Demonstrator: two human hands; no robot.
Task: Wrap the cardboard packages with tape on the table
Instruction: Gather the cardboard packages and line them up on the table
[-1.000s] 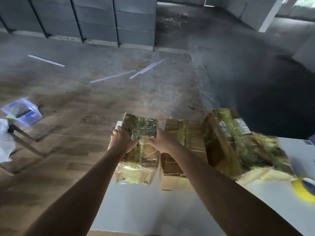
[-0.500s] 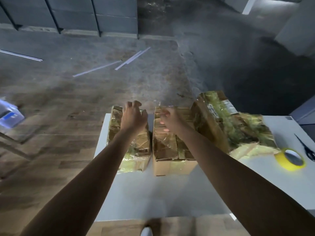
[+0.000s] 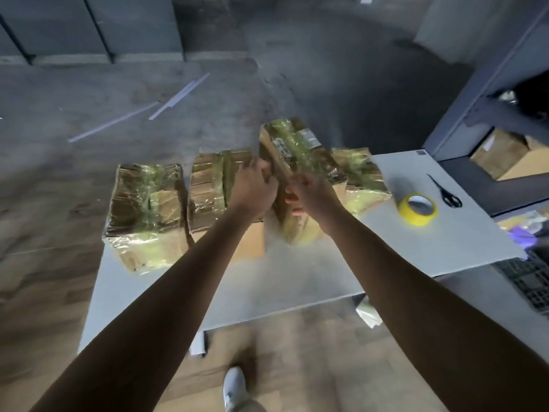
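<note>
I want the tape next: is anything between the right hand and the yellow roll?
Only the tilted package: its low right end lies between the right hand and the tape roll. Scissors lie beyond the roll.

4 taped packages [image 3: 145, 203] are sitting on the table [image 3: 445, 242]; 1 tape roll [image 3: 418, 217] and 1 scissors [image 3: 445, 191] are lying at 2 o'clock.

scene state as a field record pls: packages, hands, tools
packages: left package, middle package, right package, in a row on table, all showing tape
right package: tilted
left hand: grips right package's near edge
right hand: grips the same package
tape roll: flat on table, right of packages, untouched
scissors: beside roll, untouched
</note>
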